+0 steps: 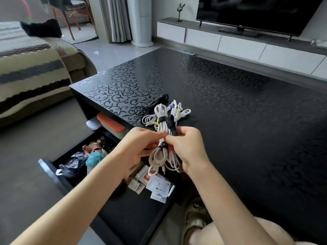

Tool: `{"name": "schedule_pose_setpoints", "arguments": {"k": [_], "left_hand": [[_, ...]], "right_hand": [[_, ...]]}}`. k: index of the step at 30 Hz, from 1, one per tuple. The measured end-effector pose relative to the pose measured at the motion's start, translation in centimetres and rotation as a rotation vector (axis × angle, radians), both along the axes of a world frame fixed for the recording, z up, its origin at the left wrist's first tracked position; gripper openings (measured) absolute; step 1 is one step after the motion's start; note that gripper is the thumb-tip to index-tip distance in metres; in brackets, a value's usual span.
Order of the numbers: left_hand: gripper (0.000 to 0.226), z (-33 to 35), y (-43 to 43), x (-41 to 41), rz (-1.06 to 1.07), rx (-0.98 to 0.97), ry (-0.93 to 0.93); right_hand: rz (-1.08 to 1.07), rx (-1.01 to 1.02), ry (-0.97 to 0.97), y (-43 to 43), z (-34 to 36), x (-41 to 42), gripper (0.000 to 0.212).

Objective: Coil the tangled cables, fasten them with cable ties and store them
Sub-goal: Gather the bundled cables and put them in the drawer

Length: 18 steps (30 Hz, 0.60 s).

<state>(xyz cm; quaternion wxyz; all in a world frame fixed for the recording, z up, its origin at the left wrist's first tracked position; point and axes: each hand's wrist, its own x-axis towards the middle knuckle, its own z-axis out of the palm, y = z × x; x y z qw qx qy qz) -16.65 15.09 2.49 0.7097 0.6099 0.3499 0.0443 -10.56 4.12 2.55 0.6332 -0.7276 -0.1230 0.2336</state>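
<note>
Evidently ready for storing.
Mid-frame, the left hand (139,146) and right hand (188,147) both clamp the white, tie-fastened cable bundle (161,127), gathered above the open black drawer (53,174) for stowing.

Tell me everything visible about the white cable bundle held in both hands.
The white cable bundle is several off-white, rubbery-looking cords folded into long loops, held roughly upright over the open drawer beside the black table. A black tie wraps its middle; another black strap sits higher. The left hand and right hand pinch it at mid-height. Plug ends hang below.
</note>
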Motion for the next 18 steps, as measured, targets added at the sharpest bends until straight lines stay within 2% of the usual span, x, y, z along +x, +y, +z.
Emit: {"name": "schedule_pose_setpoints", "arguments": {"k": [3, 7, 12, 15, 18], "left_hand": [[0.025, -2.8, 2.2, -4.8, 0.082, 0.017, 0.117], [0.014, -10.6, 3.4, -9.6, 0.224, -0.111, 0.309], [0.010, -20.7, 3.1, -10.3, 0.388, -0.215, 0.437], [0.008, -25.4, 2.9, -10.2, 0.430, -0.169, 0.579], [0.014, -28.0, 2.8, -10.4, 0.377, -0.091, 0.750]], "right_hand": [[0.178, -0.017, 0.110, 1.9, -2.4, -3.7, 0.019], [0.397, -0.228, 0.277, 4.4, -9.1, -7.3, 0.025], [0.507, -0.530, 0.146, 6.5, -18.6, -8.0, 0.026], [0.582, -0.679, 0.121, 7.4, -23.5, -8.6, 0.024], [0.674, -0.758, 0.146, 8.1, -27.4, -9.3, 0.026]]}}
